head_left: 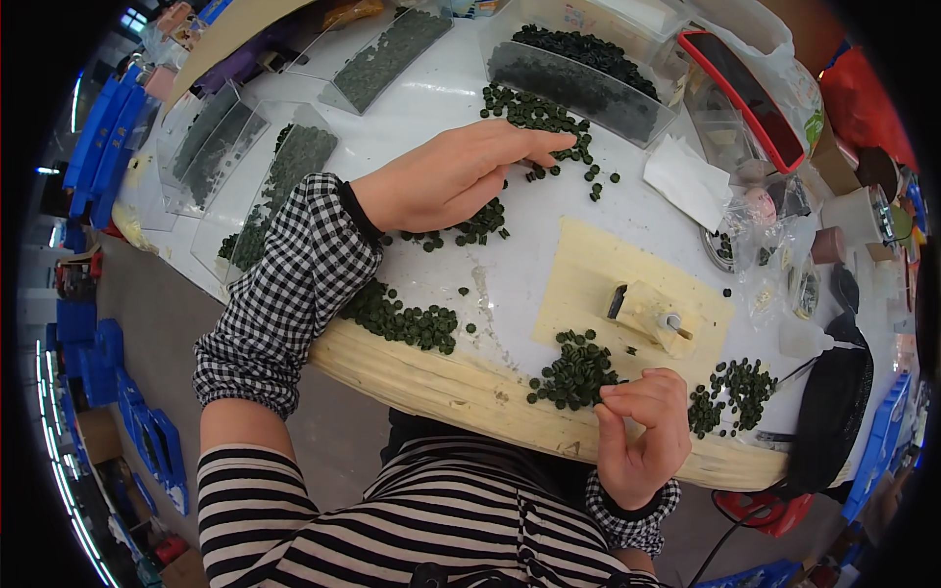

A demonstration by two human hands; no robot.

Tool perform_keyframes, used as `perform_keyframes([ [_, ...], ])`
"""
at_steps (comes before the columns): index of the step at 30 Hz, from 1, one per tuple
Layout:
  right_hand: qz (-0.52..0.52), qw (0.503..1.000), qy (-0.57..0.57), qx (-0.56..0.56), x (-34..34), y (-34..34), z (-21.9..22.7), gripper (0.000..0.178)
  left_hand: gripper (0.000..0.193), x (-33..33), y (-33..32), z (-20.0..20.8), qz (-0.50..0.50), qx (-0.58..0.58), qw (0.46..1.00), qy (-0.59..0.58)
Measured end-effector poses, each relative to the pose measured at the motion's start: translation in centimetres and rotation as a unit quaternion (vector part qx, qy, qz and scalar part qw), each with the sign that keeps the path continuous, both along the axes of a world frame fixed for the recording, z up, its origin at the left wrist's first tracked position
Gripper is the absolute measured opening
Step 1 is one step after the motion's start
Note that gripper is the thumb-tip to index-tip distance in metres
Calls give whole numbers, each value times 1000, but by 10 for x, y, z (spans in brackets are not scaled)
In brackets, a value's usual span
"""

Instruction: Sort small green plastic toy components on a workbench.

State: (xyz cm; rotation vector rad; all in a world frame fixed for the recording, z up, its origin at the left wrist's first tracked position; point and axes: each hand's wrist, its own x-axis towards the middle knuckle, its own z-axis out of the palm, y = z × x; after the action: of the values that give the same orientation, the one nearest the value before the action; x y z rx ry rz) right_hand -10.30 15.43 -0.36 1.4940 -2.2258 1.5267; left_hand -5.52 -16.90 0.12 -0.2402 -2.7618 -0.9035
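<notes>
My left hand (451, 181) reaches over the far pile of small dark green round pieces (520, 103). Its fingers are stretched out, with the tips at the pile's near edge; some pieces lie beneath them. Near the table's front edge, my right hand (647, 431) has thumb and forefinger pinched together beside another heap of green pieces (573, 372). What is in that pinch, if anything, is too small to make out. Just beyond the right hand stands a small block wrapped in yellowish tape (655, 316), with a metal pin and a dark slot, on a yellow sheet (569, 269).
More green pieces lie at the front left (402, 318) and right (745, 387). Clear plastic bins of them (578, 83) line the back and left. A red-cased phone (745, 98), a white tissue (686, 181), plastic bags and a black pouch (833, 412) occupy the right side.
</notes>
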Motion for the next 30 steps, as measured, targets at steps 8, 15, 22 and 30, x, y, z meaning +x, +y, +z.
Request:
perform_keyframes([
  [8,-4,1000,-1,-1,0,0,1,16,62,1,-1,6,-6,41,998,-39],
  [15,-1,1000,-2,-4,0,1,0,17,62,-1,4,1,-16,6,1000,-3],
  [22,-4,1000,0,-2,0,0,1,17,58,0,5,6,-23,28,999,-8],
  [30,-6,1000,-1,-2,-1,1,0,18,49,8,-3,17,-33,139,983,-116],
])
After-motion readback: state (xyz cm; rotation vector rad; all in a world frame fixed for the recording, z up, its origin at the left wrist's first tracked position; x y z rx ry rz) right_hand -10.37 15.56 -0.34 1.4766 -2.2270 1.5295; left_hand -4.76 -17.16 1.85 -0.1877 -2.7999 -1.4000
